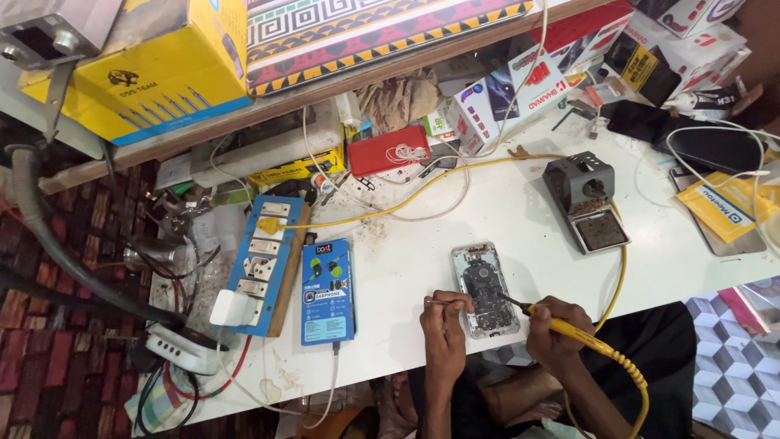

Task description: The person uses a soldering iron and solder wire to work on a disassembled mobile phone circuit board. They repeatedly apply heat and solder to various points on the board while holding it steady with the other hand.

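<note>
An opened phone (485, 289) with its back off lies on the white table (422, 244), circuit board showing. My right hand (556, 325) grips a yellow-handled soldering iron (569, 328), its dark tip touching the middle of the board. My left hand (444, 319) rests at the phone's lower left edge and pinches a thin strand of solder wire (436, 302), which points toward the phone.
A grey soldering iron stand (587, 199) with a sponge tray sits to the upper right, the iron's yellow cable (619, 280) looping past it. A blue power strip board (264, 260) and a blue box (328, 290) lie to the left. Boxes, a red case (387, 150) and phones crowd the back.
</note>
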